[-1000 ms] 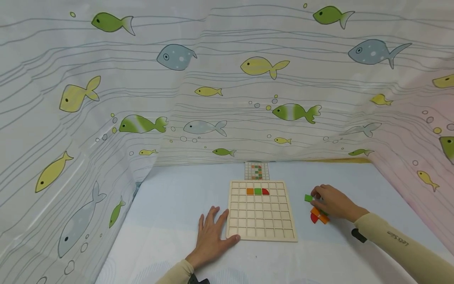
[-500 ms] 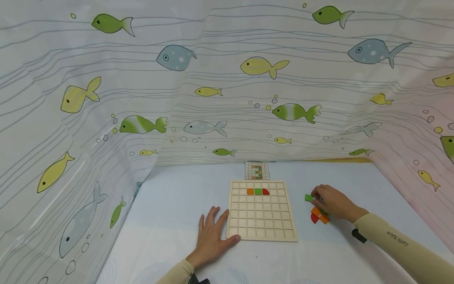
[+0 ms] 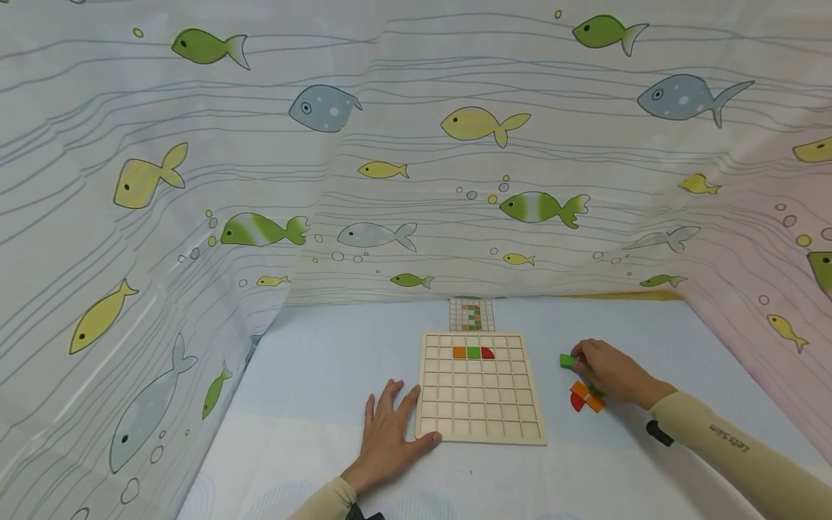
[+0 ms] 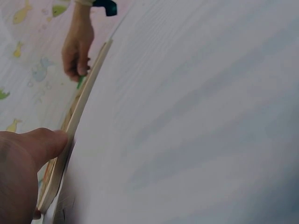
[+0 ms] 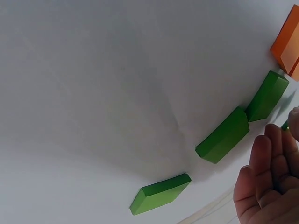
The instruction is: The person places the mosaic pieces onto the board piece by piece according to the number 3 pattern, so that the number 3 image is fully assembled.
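In the head view, my left hand (image 3: 388,437) lies spread at the near left corner of a wooden grid board (image 3: 481,404), its thumb touching the near edge. An orange square tile (image 3: 459,352), a green square tile (image 3: 474,352) and a red quarter-round tile (image 3: 487,353) sit side by side in an upper row. Right of the board, my right hand (image 3: 609,370) pinches another green square tile (image 3: 568,360) between thumb and fingertips. Loose green tiles (image 5: 223,135) lie beneath that hand, partly hidden in the head view, beside orange tiles (image 3: 587,397) and a red quarter-round tile (image 3: 576,401).
A small pattern card (image 3: 471,315) with a coloured grid lies behind the board's far edge. Fish-printed cloth (image 3: 416,202) stands as walls at the back and sides. The table (image 3: 312,375) has a pale cloth cover.
The green tile in my right fingers has risen slightly and tilted, so more of its side shows. My left hand and the board stay in place.
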Demonstrator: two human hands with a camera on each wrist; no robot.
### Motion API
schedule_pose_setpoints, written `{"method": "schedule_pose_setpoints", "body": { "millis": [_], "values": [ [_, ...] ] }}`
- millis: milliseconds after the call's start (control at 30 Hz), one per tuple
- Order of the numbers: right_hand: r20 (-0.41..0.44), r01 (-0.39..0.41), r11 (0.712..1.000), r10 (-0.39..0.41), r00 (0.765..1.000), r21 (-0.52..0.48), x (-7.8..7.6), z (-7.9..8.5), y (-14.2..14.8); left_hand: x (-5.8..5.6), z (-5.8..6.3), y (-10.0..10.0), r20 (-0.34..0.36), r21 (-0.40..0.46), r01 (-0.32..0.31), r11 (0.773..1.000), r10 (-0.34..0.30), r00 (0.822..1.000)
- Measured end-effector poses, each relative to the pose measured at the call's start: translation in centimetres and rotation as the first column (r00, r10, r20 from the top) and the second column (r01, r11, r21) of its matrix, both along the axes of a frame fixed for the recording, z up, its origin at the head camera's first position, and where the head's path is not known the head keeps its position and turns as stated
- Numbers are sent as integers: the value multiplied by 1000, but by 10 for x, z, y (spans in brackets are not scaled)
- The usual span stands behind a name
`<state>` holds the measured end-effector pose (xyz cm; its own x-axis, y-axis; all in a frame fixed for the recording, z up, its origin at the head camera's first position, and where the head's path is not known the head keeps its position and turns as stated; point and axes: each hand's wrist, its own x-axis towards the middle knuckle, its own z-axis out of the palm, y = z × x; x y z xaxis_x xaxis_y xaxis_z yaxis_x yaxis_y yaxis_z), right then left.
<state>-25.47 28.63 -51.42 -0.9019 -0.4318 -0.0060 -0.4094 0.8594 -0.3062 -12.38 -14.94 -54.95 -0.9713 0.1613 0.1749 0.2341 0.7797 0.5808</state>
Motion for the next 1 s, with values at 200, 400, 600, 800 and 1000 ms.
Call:
{"method": "schedule_pose_setpoints", "body": {
  "millis": [200, 400, 600, 800, 1000],
  "values": [
    [12, -10, 1000, 11, 1000, -14, -1, 1, -2, 0, -2, 0, -9, -6, -2, 1000, 2, 1000],
    [-183, -112, 992, 120, 976, 52, -2, 4, -4, -1, -1, 0, -5, -4, 0, 1000, 0, 1000],
    [-167, -115, 991, 125, 978, 68, -5, 10, -14, -2, 1, 0, 12, 3, 8, 1000, -8, 1000],
    [-120, -99, 994, 104, 987, 50, -6, 14, -26, -1, 1, 0, 23, 1, 8, 1000, -8, 1000],
    [-149, -141, 989, 146, 978, 45, -6, 17, -36, 0, 0, 1, 25, 3, 5, 1000, -5, 1000]
  ]
}}
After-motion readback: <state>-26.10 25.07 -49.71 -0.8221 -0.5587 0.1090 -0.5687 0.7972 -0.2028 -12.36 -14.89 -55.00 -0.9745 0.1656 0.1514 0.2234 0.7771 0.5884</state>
